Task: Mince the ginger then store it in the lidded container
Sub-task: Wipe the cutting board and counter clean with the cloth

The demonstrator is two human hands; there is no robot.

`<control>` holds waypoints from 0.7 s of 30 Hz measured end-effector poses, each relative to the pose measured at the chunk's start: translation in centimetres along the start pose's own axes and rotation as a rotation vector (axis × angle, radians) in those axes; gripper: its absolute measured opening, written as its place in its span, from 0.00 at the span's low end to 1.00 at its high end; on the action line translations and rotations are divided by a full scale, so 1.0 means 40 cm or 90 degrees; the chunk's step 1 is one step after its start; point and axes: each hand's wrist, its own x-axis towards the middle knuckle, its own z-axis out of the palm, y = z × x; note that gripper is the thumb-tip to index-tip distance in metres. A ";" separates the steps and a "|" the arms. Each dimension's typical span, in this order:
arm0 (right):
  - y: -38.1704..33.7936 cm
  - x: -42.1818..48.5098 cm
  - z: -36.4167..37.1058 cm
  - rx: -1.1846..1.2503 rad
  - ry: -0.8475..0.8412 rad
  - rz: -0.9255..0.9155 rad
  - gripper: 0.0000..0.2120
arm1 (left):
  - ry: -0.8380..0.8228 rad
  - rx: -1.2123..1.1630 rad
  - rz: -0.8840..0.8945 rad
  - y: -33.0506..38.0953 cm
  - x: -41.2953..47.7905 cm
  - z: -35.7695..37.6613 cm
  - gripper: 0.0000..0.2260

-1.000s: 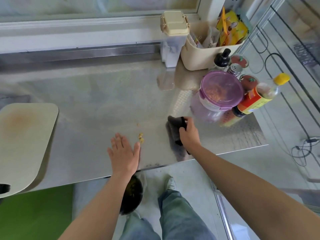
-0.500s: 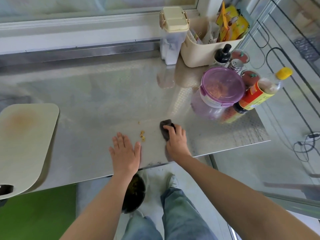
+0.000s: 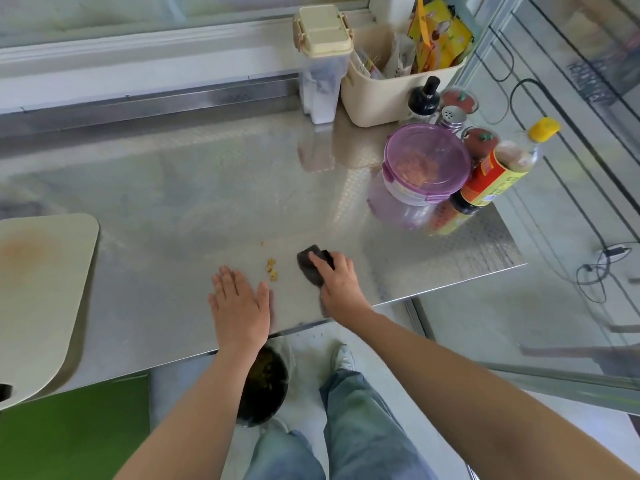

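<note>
Since a second ago, the right hand (image 3: 337, 287) has dragged the dark pad (image 3: 310, 268) leftward across the steel counter (image 3: 173, 202), closing most of the gap to the left hand (image 3: 239, 306), which has hardly shifted. The right hand's fingers curl over the pad and press it down. The left hand lies flat on the metal with its fingers straight and close together, thumb out, like a stop near the counter's edge.

Between the two hands, nearer the left thumb, sit a few loose ginger crumbs (image 3: 272, 270). Below the left wrist, under the counter edge, a dark bin (image 3: 265, 386) shows, partly hidden by the forearm. Well beyond the right hand stands the lidded container (image 3: 427, 164), purple lid on, minced ginger visible through it, so storing looks finished and this is likely cleanup.

A fast swipe could flick the crumbs past the left palm or over the edge beside the bin, onto the floor. A damp pad might smear them instead.
</note>
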 end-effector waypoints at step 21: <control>0.370 0.007 -0.292 -0.034 0.215 0.466 0.33 | -0.010 0.174 0.360 0.295 -0.030 0.088 0.45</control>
